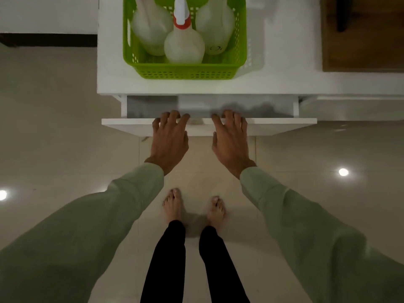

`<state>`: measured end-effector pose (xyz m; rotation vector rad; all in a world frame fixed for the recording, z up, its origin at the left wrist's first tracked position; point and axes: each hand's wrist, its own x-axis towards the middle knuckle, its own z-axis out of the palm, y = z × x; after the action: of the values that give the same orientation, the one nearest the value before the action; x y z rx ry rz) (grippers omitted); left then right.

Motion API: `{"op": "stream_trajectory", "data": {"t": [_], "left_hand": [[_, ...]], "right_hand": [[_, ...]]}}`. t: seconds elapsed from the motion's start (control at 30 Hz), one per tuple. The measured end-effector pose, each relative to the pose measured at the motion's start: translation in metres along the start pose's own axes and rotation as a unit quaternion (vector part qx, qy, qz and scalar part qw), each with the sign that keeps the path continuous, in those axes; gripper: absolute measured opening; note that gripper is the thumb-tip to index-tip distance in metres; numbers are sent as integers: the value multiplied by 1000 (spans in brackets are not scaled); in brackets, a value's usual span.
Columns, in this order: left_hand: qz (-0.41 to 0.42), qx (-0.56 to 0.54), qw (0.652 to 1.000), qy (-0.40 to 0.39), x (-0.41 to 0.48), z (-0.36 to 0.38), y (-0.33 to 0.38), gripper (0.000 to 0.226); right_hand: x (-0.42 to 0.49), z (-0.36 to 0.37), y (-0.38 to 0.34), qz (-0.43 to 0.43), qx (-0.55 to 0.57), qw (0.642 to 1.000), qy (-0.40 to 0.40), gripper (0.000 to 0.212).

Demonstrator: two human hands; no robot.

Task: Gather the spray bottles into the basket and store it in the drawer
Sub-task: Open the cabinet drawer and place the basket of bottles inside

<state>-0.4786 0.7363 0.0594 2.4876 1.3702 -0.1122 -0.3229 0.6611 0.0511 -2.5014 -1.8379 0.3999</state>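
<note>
A green perforated basket (183, 72) stands on the white cabinet top (284, 79). Three translucent spray bottles lie in it: one on the left (150, 29), a middle one (184, 48) with a red collar and white nozzle, and one on the right (215, 27). Below the top, a white drawer (284, 121) is pulled out a short way, its inside grey and shadowed. My left hand (169, 138) and my right hand (230, 138) both rest over the drawer's front panel, fingers hooked over its top edge.
A dark wooden surface (363, 40) lies at the right on the cabinet top. Glossy beige floor tiles (54, 127) surround the cabinet. My bare feet (194, 206) stand just in front of the drawer.
</note>
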Motion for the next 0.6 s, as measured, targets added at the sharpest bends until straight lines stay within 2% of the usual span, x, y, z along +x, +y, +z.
{"op": "stream_trajectory", "data": {"t": [0.3,0.6], "left_hand": [[-20,-39,998,-50,-53,0,12,46],[-66,-62,992,-85,-98,9,22,41]], "right_hand": [[-55,-1,-10,16,35,998,-44,45],[-102,7,-18,45,53,996,-55,36]]}}
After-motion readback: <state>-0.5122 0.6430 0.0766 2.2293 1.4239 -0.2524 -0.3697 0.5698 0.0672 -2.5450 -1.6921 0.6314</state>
